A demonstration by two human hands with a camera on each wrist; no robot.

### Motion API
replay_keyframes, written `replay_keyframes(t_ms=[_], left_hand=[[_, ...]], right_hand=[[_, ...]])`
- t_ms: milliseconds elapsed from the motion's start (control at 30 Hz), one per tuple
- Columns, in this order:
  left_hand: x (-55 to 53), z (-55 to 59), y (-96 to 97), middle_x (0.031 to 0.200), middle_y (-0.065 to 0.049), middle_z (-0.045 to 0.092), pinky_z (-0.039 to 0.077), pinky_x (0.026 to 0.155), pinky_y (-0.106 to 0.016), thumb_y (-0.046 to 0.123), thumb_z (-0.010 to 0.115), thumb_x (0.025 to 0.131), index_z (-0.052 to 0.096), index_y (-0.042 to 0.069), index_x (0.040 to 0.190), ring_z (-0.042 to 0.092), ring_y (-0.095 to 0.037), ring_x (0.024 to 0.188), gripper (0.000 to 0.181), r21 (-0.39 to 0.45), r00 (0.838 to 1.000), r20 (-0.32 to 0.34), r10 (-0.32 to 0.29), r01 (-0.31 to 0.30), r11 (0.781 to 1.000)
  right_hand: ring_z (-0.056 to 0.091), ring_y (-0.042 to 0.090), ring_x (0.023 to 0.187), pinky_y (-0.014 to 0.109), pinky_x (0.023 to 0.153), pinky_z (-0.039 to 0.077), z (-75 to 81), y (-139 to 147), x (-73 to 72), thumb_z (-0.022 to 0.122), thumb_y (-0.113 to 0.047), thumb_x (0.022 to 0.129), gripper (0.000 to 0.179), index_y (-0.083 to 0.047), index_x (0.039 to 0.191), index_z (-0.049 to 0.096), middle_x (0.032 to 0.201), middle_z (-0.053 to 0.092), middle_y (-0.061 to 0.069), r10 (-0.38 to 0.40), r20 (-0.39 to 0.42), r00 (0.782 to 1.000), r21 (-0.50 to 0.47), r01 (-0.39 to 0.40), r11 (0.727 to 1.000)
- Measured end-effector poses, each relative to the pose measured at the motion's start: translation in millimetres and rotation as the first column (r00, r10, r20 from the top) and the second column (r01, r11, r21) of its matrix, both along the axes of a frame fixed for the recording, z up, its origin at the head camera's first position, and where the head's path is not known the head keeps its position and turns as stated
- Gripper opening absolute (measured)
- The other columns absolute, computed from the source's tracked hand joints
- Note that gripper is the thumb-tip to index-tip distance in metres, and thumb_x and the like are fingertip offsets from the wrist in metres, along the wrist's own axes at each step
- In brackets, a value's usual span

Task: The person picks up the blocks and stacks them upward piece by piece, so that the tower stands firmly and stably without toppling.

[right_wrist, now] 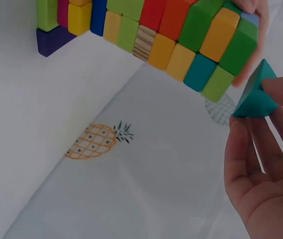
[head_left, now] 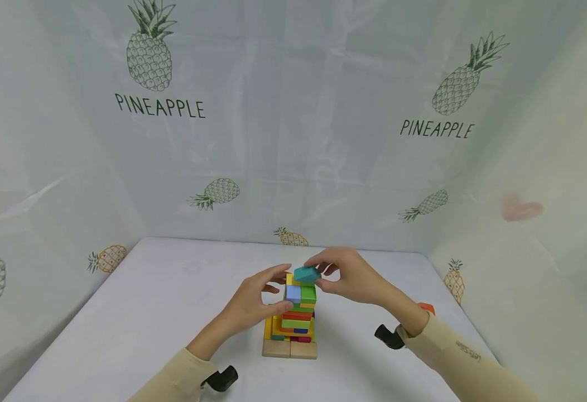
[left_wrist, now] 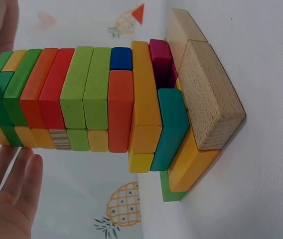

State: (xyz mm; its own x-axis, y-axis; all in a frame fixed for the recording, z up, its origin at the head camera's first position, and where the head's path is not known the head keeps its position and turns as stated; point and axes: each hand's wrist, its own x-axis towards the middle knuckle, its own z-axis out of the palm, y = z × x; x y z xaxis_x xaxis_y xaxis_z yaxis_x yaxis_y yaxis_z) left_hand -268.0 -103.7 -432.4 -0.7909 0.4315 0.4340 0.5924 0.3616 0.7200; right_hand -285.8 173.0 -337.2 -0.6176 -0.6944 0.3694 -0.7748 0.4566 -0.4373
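A tower of colourful wooden blocks (head_left: pixel 298 316) stands in the middle of the table. Above its top my right hand (head_left: pixel 346 274) pinches a teal triangular block (head_left: pixel 307 274) between thumb and fingers; the right wrist view shows this block (right_wrist: pixel 257 94) apart from the tower's top end. My left hand (head_left: pixel 250 301) is beside the upper tower, its thumb at the light blue block (head_left: pixel 293 293) and its fingers extended along the far side. In the left wrist view, those fingers (left_wrist: pixel 12 174) lie loosely by the yellow and green block ends.
Two plain wood blocks (head_left: pixel 290 349) form the near edge of the tower's base. An orange-red block (head_left: pixel 426 307) lies at the right, partly behind the right forearm. A white pineapple-print curtain (head_left: pixel 293 139) surrounds the back and sides of the white table (head_left: pixel 183 290).
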Motion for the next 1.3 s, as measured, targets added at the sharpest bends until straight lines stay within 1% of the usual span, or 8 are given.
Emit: replay_keyframes(t_ms=[133, 333, 533, 767, 933, 1100, 1200, 1300], left_hand=[[-0.6, -1.0, 0.5, 0.144, 0.003, 0.065, 0.058, 0.102, -0.036, 0.033, 0.086, 0.092, 0.048, 0.024, 0.159, 0.063, -0.018, 0.127, 0.077, 0.007, 1.0, 0.0, -0.005, 0.005, 1.0], [-0.6, -1.5, 1.0, 0.149, 0.002, 0.061, 0.059, 0.102, -0.038, 0.034, 0.085, 0.092, 0.049, 0.025, 0.158, 0.063, -0.019, 0.128, 0.076, 0.01, 1.0, -0.013, 0.004, -0.003, 1.0], [-0.1, -1.7, 0.5, 0.15, 0.002, 0.06, 0.059, 0.101, -0.04, 0.033, 0.086, 0.092, 0.051, 0.024, 0.157, 0.063, -0.019, 0.128, 0.074, 0.014, 0.999, -0.028, 0.015, -0.014, 1.0], [0.8, -1.4, 0.6, 0.15, 0.001, 0.061, 0.059, 0.101, -0.041, 0.032, 0.086, 0.092, 0.053, 0.016, 0.156, 0.063, -0.024, 0.128, 0.073, 0.022, 1.0, -0.02, 0.0, 0.0, 1.0], [1.3, -1.9, 0.3, 0.148, 0.003, 0.061, 0.06, 0.101, -0.042, 0.032, 0.085, 0.092, 0.054, 0.018, 0.155, 0.063, -0.02, 0.128, 0.071, 0.017, 1.0, -0.019, 0.006, -0.006, 1.0], [1.2, -2.1, 0.2, 0.148, 0.004, 0.061, 0.06, 0.101, -0.04, 0.033, 0.085, 0.092, 0.054, 0.022, 0.155, 0.063, -0.018, 0.127, 0.07, 0.013, 1.0, -0.023, 0.014, -0.013, 1.0], [1.2, -1.7, 0.4, 0.148, 0.005, 0.061, 0.06, 0.1, -0.039, 0.033, 0.085, 0.092, 0.054, 0.024, 0.154, 0.063, -0.018, 0.127, 0.07, 0.012, 0.999, -0.029, 0.017, -0.017, 1.0], [1.0, -1.7, 0.3, 0.148, 0.004, 0.062, 0.06, 0.1, -0.041, 0.032, 0.085, 0.092, 0.055, 0.024, 0.154, 0.064, -0.021, 0.127, 0.069, 0.015, 0.999, -0.034, 0.015, -0.014, 1.0]], right_hand=[[0.07, 0.013, 0.1, 0.032, 0.09, 0.063, -7.3, -5, -3.4, 0.082, -0.008, 0.092, 0.037, -0.01, 0.128, 0.074, 0.121, 0.074, -0.003, 0.004, 0.022, 1.0, -0.005, -0.003, 1.0], [0.071, 0.01, 0.1, 0.03, 0.092, 0.062, -15.3, -5, -7.2, 0.083, -0.008, 0.092, 0.039, -0.01, 0.13, 0.073, 0.123, 0.074, -0.003, -0.005, 0.044, 0.999, -0.032, 0.006, 0.999], [0.071, 0.011, 0.102, 0.031, 0.092, 0.062, -16.8, -7, -8.9, 0.083, -0.009, 0.093, 0.04, -0.01, 0.131, 0.073, 0.124, 0.074, -0.002, 0.007, 0.037, 0.999, -0.046, -0.006, 0.999], [0.071, 0.011, 0.103, 0.032, 0.093, 0.062, -17.9, -10, -9.5, 0.084, -0.009, 0.093, 0.04, -0.01, 0.131, 0.073, 0.125, 0.075, -0.001, 0.002, 0.043, 0.999, -0.046, 0.0, 0.999], [0.072, 0.016, 0.106, 0.035, 0.094, 0.062, -17.7, -7, -8.3, 0.082, -0.011, 0.094, 0.041, -0.012, 0.134, 0.071, 0.128, 0.073, 0.0, -0.015, 0.047, 0.999, -0.044, 0.017, 0.999], [0.073, 0.019, 0.108, 0.037, 0.092, 0.063, -17.4, 15, -3.7, 0.079, -0.01, 0.096, 0.041, -0.014, 0.136, 0.069, 0.129, 0.072, -0.001, -0.081, 0.0, 0.997, -0.053, 0.081, 0.995], [0.072, 0.018, 0.106, 0.037, 0.089, 0.064, -22.9, 43, -0.2, 0.079, -0.006, 0.095, 0.042, -0.014, 0.135, 0.07, 0.129, 0.073, -0.001, -0.148, -0.034, 0.988, -0.06, 0.145, 0.988], [0.072, 0.016, 0.103, 0.034, 0.085, 0.064, -35.9, 79, 2.4, 0.08, -0.002, 0.093, 0.042, -0.013, 0.133, 0.07, 0.128, 0.073, 0.001, -0.214, -0.055, 0.975, -0.066, 0.21, 0.975]])
